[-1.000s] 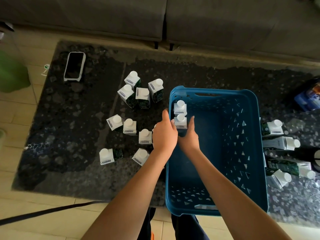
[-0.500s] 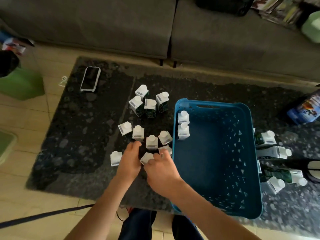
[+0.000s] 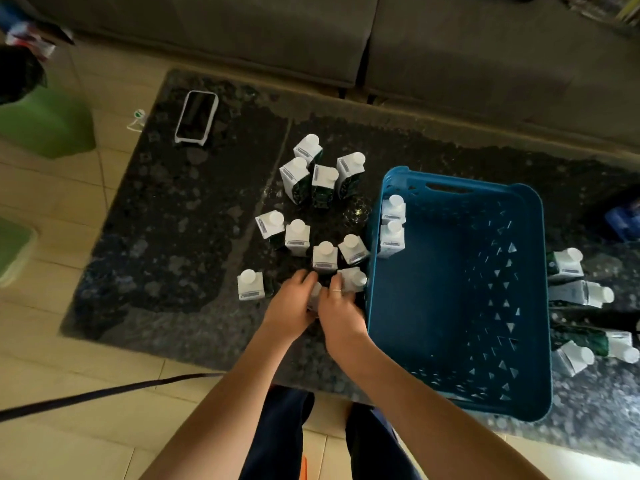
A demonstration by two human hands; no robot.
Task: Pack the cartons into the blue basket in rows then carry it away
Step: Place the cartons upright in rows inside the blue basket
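Both hands meet over one small carton (image 3: 314, 296) on the dark stone table (image 3: 173, 237); the left hand (image 3: 289, 303) curls round its left side and the right hand (image 3: 337, 311), a ring on one finger, closes on its right side, so only a pale sliver of the carton shows between the fingers and its cap and label are hidden; whether it is lifted or on the table cannot be told.

Just beyond the right fingers a tilted carton (image 3: 353, 279) lies partly behind them; five more loose cartons (image 3: 298, 237) stand close by, and a cluster of four (image 3: 323, 180) stands further back.

The blue basket (image 3: 519, 393) sits on the table just right of the hands; two cartons (image 3: 392, 230) stand one behind the other against its left wall, their lower halves hidden by the rim.

Right of the basket, four cartons lying on their sides (image 3: 581, 292) are partly hidden by its wall, and the nearest is cut by the frame edge; their print is too dark to read.

A phone in a white case (image 3: 196, 116) lies at the table's far left; a grey sofa (image 3: 242, 29) runs along the back; the floor is pale tile (image 3: 52, 445), crossed by a dark strap (image 3: 86, 396); a green bin (image 3: 45, 123) at the left is blurred, and a blue object (image 3: 623, 220) at the right edge is too blurred to identify.
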